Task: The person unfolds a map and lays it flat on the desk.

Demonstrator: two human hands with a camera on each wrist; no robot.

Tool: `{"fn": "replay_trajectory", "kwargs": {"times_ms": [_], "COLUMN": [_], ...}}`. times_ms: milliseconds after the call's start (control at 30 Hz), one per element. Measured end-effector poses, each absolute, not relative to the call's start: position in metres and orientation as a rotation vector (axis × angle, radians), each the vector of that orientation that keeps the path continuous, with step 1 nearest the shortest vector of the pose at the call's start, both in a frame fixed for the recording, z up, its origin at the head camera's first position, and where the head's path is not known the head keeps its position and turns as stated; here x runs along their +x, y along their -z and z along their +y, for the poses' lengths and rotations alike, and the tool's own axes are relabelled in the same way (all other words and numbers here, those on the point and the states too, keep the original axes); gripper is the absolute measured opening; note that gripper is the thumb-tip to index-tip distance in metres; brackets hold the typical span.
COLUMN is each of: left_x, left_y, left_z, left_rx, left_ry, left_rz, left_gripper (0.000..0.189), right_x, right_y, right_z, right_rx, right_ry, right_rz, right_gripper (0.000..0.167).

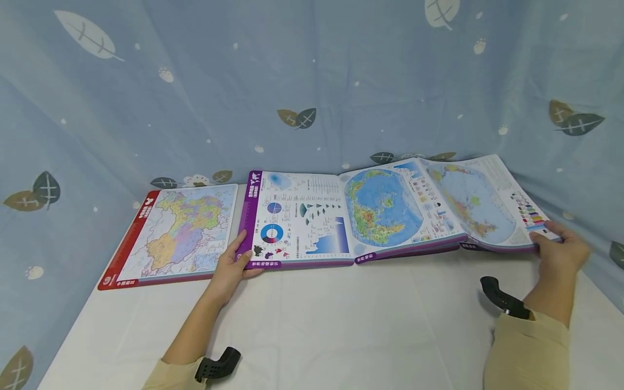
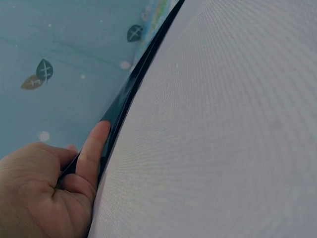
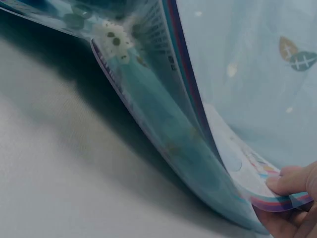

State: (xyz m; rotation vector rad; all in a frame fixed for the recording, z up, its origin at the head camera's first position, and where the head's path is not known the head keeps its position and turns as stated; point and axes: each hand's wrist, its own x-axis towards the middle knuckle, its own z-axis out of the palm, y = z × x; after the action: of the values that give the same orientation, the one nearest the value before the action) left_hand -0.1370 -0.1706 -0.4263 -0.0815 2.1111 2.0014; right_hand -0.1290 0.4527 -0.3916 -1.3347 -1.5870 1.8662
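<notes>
A purple-edged fold-out map (image 1: 292,216) lies spread out, its left panel on the table and its right panels raised in a zigzag. My left hand (image 1: 229,269) grips its left edge, thumb on top and fingers beneath. From close up, the left wrist view shows that hand (image 2: 64,183) against the map's dark edge. At the far right end, my right hand (image 1: 563,254) pinches the last panel's corner. That hand (image 3: 297,193) has its thumb on the printed face and fingers underneath. To the left lies a red-edged map (image 1: 185,233), partly under the purple one's left side.
A white-covered table (image 1: 341,325) is beneath everything. Right behind the maps hangs a blue curtain (image 1: 341,81) with leaf prints, its folds close to the raised panels. Black wrist mounts (image 1: 219,364) sit on both sleeves.
</notes>
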Motion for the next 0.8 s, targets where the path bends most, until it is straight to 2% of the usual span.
{"fn": "replay_trajectory", "kwargs": {"times_ms": [267, 400, 800], "left_x": [-0.136, -0.135, -0.136], "left_y": [0.426, 0.426, 0.426], "left_z": [-0.172, -0.171, -0.168], "left_rx": [-0.088, -0.102, -0.148], "left_ry": [-2.003, -1.986, -1.953], "left_rz": [2.114, 2.132, 2.185], "left_gripper": [0.058, 0.058, 0.059], "right_x": [-0.131, -0.133, -0.147], "right_y": [0.406, 0.412, 0.424], "right_z": [0.45, 0.451, 0.455], "right_rx": [-1.422, -1.436, -1.341], "right_ry": [-1.684, -1.684, -1.636], "right_rz": [-1.855, -1.793, -1.749], "right_gripper": [0.061, 0.058, 0.053]}}
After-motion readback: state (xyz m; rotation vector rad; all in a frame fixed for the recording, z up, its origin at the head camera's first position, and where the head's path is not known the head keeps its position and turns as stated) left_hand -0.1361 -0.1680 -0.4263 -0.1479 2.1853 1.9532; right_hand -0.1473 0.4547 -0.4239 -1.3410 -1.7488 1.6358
